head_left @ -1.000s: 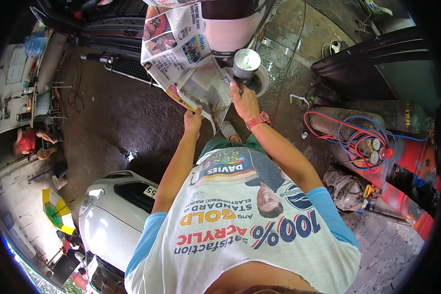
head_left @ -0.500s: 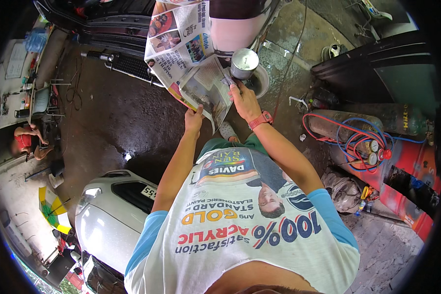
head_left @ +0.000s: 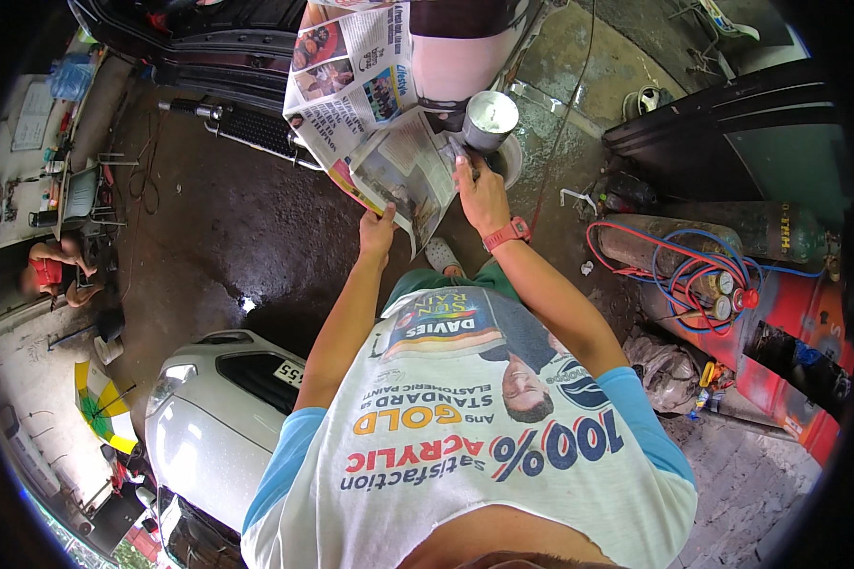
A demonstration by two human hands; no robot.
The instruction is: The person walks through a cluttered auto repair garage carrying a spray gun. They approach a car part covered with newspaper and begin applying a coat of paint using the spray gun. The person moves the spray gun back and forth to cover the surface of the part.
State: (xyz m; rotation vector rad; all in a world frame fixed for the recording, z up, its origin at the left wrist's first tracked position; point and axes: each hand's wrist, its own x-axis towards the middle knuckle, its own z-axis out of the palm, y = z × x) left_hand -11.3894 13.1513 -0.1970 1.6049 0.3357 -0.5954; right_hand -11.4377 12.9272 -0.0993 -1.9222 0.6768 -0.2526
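My left hand (head_left: 378,230) pinches the lower edge of a sheet of newspaper (head_left: 356,123), which hangs over a light pinkish and dark car panel (head_left: 455,62). In my right hand (head_left: 484,197), fingers closed, is a grey metal tool that looks like a spray gun (head_left: 457,152); much of it is hidden by the fingers. A round metal cup (head_left: 491,120) with a whitish top stands just beyond that hand, apparently part of the tool. Under the cup shows the rim of a pale bucket (head_left: 513,161).
A silver car (head_left: 209,417) is at the left, beside dark wet floor. To the right lie gas cylinders (head_left: 778,230) with red and blue hoses (head_left: 678,284) and gauges. A thin hose (head_left: 579,85) crosses the floor. Another person (head_left: 57,266) sits at far left.
My right hand and the metal cup have shifted slightly to the right together, away from the newspaper. My left hand keeps its pinch on the paper, almost unmoved.
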